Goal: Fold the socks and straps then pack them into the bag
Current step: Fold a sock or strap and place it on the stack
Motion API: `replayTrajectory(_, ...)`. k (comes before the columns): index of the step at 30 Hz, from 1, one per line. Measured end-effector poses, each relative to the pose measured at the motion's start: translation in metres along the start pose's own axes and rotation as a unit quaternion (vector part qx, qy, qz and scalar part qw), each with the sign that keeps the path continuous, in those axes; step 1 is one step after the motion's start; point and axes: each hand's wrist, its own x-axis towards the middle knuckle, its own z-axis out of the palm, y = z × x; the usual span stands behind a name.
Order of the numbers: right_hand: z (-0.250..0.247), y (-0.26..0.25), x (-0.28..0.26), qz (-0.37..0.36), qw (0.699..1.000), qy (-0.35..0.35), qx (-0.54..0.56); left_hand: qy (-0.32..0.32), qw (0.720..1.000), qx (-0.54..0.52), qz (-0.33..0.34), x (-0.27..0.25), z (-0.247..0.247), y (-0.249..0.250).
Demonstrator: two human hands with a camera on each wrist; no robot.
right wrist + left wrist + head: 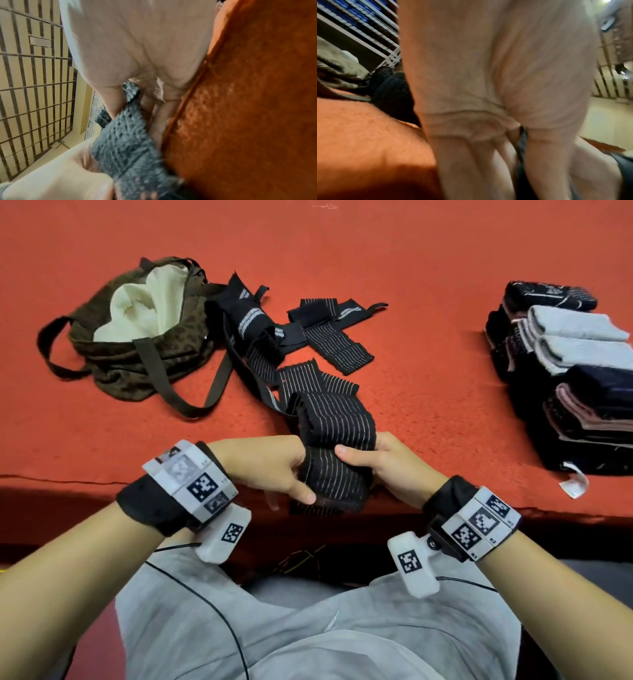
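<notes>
A black elastic strap with thin pale stripes (pixel 330 436) is partly folded at the near edge of the red surface. My left hand (pixel 274 470) grips its folded end from the left, and my right hand (pixel 373 458) pinches it from the right with the thumb on top. In the right wrist view the strap (pixel 126 146) runs between thumb and fingers. A dark strip of the strap (pixel 522 143) shows between my left fingers. More black straps (pixel 308 333) lie loose further back. An olive patterned bag (pixel 137 337) stands open at the far left, its pale lining showing.
A stack of folded socks (pixel 568 371), black, grey and pink, sits at the right edge of the red surface (pixel 428 268). The bag's long handles (pixel 191 402) trail toward me. The surface's front edge runs just under my hands.
</notes>
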Motion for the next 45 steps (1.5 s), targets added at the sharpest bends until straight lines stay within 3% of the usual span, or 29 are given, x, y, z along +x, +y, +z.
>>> replayTrajectory(2,-0.002,-0.003,0.003,0.018,1.000,-0.002,-0.009,0.038,0.999,-0.013,-0.010,0.005,0.005,-0.006)
replayTrajectory(5,-0.002,-0.003,0.005,0.022,0.996,-0.008,-0.082,0.025,0.988,-0.150,-0.018,0.009,0.012,-0.013)
replayTrajectory(8,0.002,-0.007,0.004,0.024,0.990,-0.011,-0.141,0.014,0.982,-0.183,-0.043,0.012,0.015,-0.016)
replayTrajectory(13,-0.002,-0.018,0.011,0.067,0.979,0.102,-0.165,0.116,0.964,-0.228,-0.073,0.013,0.009,-0.008)
replayTrajectory(15,-0.005,-0.020,0.016,0.022,0.959,0.121,-0.254,0.168,0.965,-0.188,-0.076,0.013,0.006,-0.004)
replayTrajectory(18,-0.011,-0.027,0.020,-0.016,0.916,0.152,-0.371,0.253,0.965,-0.006,-0.072,0.007,-0.005,0.005)
replayTrajectory(20,-0.012,-0.027,0.017,0.002,0.855,0.191,-0.482,0.211,0.973,0.017,-0.094,-0.003,-0.010,0.007)
replayTrajectory(22,-0.009,-0.023,0.010,-0.006,0.821,0.235,-0.521,0.079,0.988,-0.037,-0.128,-0.010,-0.005,0.003)
replayTrajectory(24,-0.005,-0.017,0.004,-0.052,0.851,0.248,-0.460,-0.031,0.984,-0.068,-0.160,-0.010,0.012,-0.010)
replayTrajectory(25,-0.004,-0.015,0.002,-0.069,0.874,0.243,-0.415,-0.052,0.982,-0.082,-0.165,-0.007,0.023,-0.019)
replayTrajectory(29,-0.001,-0.011,-0.005,-0.061,0.929,0.243,-0.273,0.015,0.972,-0.161,-0.168,0.002,0.061,-0.051)
replayTrajectory(35,0.011,0.001,-0.025,-0.161,0.907,0.312,-0.231,0.114,0.872,-0.437,-0.189,0.007,0.091,-0.055)
replayTrajectory(38,0.022,0.011,-0.035,-0.218,0.897,0.286,-0.258,0.141,0.825,-0.523,-0.163,0.012,0.098,-0.052)
replayTrajectory(40,0.028,0.018,-0.045,-0.230,0.904,0.226,-0.280,0.156,0.794,-0.570,-0.146,0.013,0.103,-0.049)
replayTrajectory(41,0.031,0.022,-0.050,-0.201,0.920,0.179,-0.283,0.163,0.787,-0.579,-0.140,0.012,0.106,-0.049)
replayTrajectory(43,0.035,0.030,-0.056,-0.066,0.956,0.066,-0.277,0.185,0.793,-0.566,-0.132,0.012,0.113,-0.050)
replayTrajectory(45,0.039,0.045,-0.056,0.085,0.960,-0.023,-0.264,0.214,0.800,-0.546,-0.127,0.012,0.118,-0.053)
